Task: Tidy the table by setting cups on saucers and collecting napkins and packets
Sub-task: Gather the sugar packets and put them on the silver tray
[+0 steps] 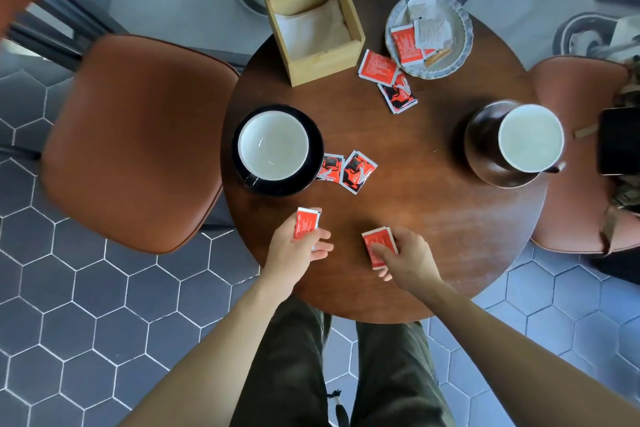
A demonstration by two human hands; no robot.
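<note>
Packets are the main job here. Taking the black cup [273, 145] as the landmark: it already sits on its black saucer [311, 163], with two loose packets [348, 168] just right of it and two more packets [388, 80] farther off, beside the glass dish [464, 28], probably where they all end up. Nearer the person than the cup, the left hand [294, 250] pinches a red packet [306, 222] between thumb and fingers, lifted for carrying. The right hand [405, 260] curls its grip round another packet [379, 248] low over the surface [450, 218].
</note>
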